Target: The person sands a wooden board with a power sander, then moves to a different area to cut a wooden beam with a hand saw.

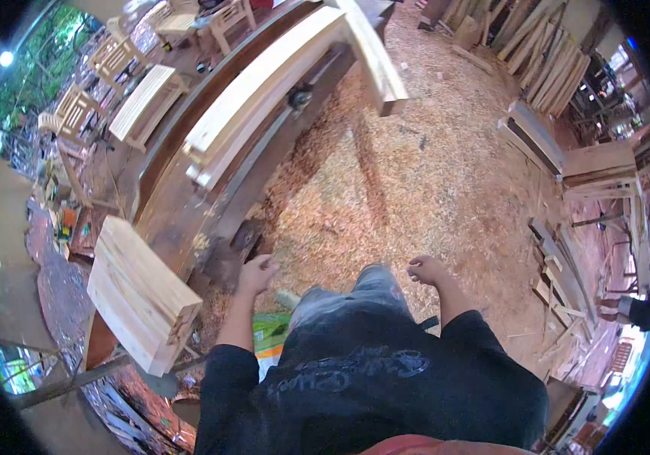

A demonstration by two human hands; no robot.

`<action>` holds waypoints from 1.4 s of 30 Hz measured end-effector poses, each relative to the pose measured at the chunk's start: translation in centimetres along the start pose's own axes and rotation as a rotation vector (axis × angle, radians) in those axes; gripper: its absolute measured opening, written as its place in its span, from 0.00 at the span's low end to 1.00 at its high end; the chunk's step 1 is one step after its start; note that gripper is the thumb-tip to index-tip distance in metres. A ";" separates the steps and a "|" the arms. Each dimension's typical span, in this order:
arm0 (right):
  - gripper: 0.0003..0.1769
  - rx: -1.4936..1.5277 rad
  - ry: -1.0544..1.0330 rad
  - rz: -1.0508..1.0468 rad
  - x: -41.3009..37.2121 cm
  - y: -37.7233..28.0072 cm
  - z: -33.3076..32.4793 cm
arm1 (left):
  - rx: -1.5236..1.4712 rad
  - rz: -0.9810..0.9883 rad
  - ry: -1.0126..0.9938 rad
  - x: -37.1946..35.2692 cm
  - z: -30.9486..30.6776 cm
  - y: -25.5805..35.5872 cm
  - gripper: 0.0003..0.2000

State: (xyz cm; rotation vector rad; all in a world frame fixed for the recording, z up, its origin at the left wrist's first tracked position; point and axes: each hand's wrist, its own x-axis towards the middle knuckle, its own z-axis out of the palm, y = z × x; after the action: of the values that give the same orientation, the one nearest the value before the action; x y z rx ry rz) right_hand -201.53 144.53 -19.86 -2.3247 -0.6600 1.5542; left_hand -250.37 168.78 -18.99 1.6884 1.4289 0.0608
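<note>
My left hand [256, 274] hangs in front of me with its fingers curled in, holding nothing that I can see. It is nearest to the edge of a long dark workbench [159, 199] and a dark fitting [246, 236] on its side. My right hand [426, 271] is out over the shavings, also loosely closed, with no object showing in it. Pale planed boards [264, 80] lie along the bench, and another board [374, 57] sticks out from its far end. A thick block of pale boards [143, 292] sits at the near left.
Wood shavings [446, 159] cover the floor ahead. Wooden chairs and a slatted table [148, 102] stand beyond the bench. Planks [549, 64] lean at the far right; loose timber [564, 277] lies nearer on the right. Another person [636, 309] is at the right edge.
</note>
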 end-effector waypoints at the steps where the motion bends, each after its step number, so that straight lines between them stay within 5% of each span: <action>1: 0.27 0.054 0.006 0.013 0.6 1.6 -2.0 | -0.046 -0.079 0.062 0.6 0.2 1.7 0.26; 5: 0.17 0.241 0.079 0.096 1.3 10.0 -9.3 | 0.097 -0.067 0.213 5.5 6.2 -1.5 0.24; 11: 0.12 0.127 0.136 0.126 1.7 27.4 -16.5 | 0.246 -0.113 -0.346 4.4 14.8 12.4 0.26; 12: 0.12 0.138 0.167 0.147 1.8 28.6 -17.4 | 0.215 -0.075 -0.289 5.3 15.3 14.1 0.25; 14: 0.13 0.540 0.301 0.395 -3.1 23.8 -17.9 | 0.155 -0.004 -0.185 7.4 16.2 16.8 0.25; 17: 0.15 0.064 0.103 0.306 -1.2 23.8 -18.5 | 0.261 0.084 -0.237 12.0 14.0 22.3 0.24; 19: 0.19 -0.581 -0.031 -0.131 1.7 23.2 -18.6 | 0.198 0.143 -0.295 14.6 12.8 27.6 0.22; 20: 0.18 -0.102 0.020 0.173 1.3 19.2 -18.9 | 0.216 0.172 -0.128 17.2 14.0 26.5 0.21; 21: 0.18 -0.667 0.061 -0.247 5.3 21.3 -18.2 | 0.071 0.273 -0.115 18.8 14.3 27.7 0.20; 23: 0.14 -0.194 0.084 0.013 6.9 17.3 -20.3 | 0.146 0.336 -0.166 23.5 15.2 29.9 0.20; 28: 0.14 0.324 0.322 0.276 6.0 7.7 -29.6 | 0.103 0.478 -0.406 31.9 21.0 39.2 0.21; 32: 0.13 0.313 0.385 0.253 6.6 6.3 -36.1 | 0.367 0.836 -0.647 33.2 21.8 55.8 0.22; 38: 0.17 -0.157 0.314 0.033 15.2 13.9 -39.7 | 0.124 0.736 -0.536 38.8 21.9 69.0 0.23; 42: 0.17 -0.238 0.092 0.253 18.0 10.9 -48.3 | 0.125 0.620 -0.397 45.3 23.7 70.5 0.21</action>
State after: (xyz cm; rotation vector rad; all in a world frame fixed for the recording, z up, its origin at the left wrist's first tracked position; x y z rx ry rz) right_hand -148.84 145.72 -20.43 -2.7309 -0.5741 1.5305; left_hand -168.27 196.51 -9.94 2.0549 0.5989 -0.0218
